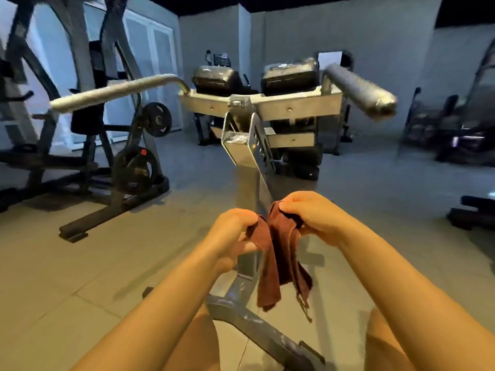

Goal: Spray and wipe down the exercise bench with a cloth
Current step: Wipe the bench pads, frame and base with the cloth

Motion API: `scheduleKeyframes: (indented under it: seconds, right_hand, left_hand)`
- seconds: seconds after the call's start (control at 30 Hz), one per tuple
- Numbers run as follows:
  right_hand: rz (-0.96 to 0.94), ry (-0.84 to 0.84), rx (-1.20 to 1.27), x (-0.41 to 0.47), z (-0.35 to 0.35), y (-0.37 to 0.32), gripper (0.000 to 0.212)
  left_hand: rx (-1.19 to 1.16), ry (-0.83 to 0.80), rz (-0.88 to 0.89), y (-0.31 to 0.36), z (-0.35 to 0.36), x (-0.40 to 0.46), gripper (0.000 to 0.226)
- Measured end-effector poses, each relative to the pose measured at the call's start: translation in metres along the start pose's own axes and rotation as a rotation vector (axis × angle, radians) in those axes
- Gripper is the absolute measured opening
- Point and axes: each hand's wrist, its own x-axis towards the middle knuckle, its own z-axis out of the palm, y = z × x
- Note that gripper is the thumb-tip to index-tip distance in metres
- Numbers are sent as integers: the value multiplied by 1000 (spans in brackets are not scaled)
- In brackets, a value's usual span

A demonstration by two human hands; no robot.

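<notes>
A dark red cloth [278,253] hangs in folds between my two hands, low in the middle of the view. My left hand [233,234] grips its left edge and my right hand [310,212] pinches its upper right corner. Behind the cloth rises the grey metal post [241,148] of the exercise bench. Its two black pads [217,79] sit side by side on top, and the right pad [290,73] looks speckled with droplets. Two padded handles stick out, one to the left [112,93] and one to the right [360,89]. No spray bottle is in view.
A dark plate-loaded machine [88,145] with weight plates [135,170] stands at the left on the tiled floor [67,263]. More dark equipment [455,135] lines the right side. The bench's base bar [257,328] runs between my knees.
</notes>
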Motion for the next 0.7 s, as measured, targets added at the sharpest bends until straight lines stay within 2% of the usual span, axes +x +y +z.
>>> scheduleKeyframes:
  seconds: [0.07, 0.13, 0.23, 0.33, 0.4, 0.47, 0.53, 0.6, 0.7]
  right_hand:
    - [-6, 73, -28, -6, 18, -11, 20]
    - [-20, 140, -82, -11, 31, -20, 18]
    - [-52, 182, -153, -22, 48, -29, 12]
    - [-68, 247, -375, -30, 66, -32, 32]
    - [-87, 336, -505, -34, 76, -35, 30]
    - [-106, 375, -534, -40, 78, -39, 21]
    - [-109, 382, -539, -48, 74, -42, 29]
    - [-91, 400, -527, -54, 70, -45, 38]
    - [-105, 411, -343, -57, 71, -51, 38]
  left_hand:
    - [-34, -111, 25, -4, -10, -4, 36]
    - [-52, -178, 58, -9, -22, -4, 23]
    - [-219, -241, 34, -11, -38, -3, 19]
    - [-372, -286, -6, -11, -45, -5, 20]
    - [-366, -301, 2, -8, -49, -5, 19]
    - [-304, -305, 11, -6, -56, -1, 20]
    - [-95, -260, 127, -9, -68, 8, 18]
    - [186, -205, 364, -14, -81, 19, 13]
    - [273, -286, 604, -19, -88, 22, 12]
